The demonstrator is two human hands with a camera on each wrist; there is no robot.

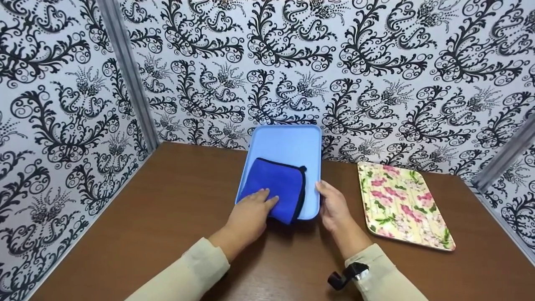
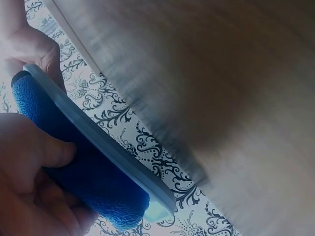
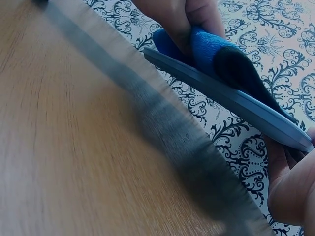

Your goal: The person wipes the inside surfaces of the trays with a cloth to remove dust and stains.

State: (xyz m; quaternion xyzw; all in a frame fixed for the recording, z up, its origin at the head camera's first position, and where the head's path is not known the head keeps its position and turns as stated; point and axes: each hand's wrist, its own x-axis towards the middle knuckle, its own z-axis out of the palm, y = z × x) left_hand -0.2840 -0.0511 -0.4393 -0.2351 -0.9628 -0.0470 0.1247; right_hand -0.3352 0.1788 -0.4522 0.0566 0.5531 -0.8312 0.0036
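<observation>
Fingers of the left hand grip a folded royal-blue terry cloth with black edging: thumb on one face and held apart from the rest, the others curled below it in the left wrist view. Right hand pinches the right rim of a light-blue, smooth, rectangular tray with rounded corners, thumb on the rim, fingers tucked underneath; can't tell from here if those are spread or together. Cloth sits on the near half of the tray, lower corner poking just past the near rim, black knob at its upper right corner near the tray's right rim. Both wrist views show the tray up off the brown wood-grain table, shadow under it. To the right of the tray, well apart from it, a cream rectangular floral panel with pink blooms and green leaves lies flat on the table. Behind the tray: white wallpaper with black scrollwork. Nearer than the tray, beige long sleeves on both arms; a black strap with a silvery piece at the right cuff.
</observation>
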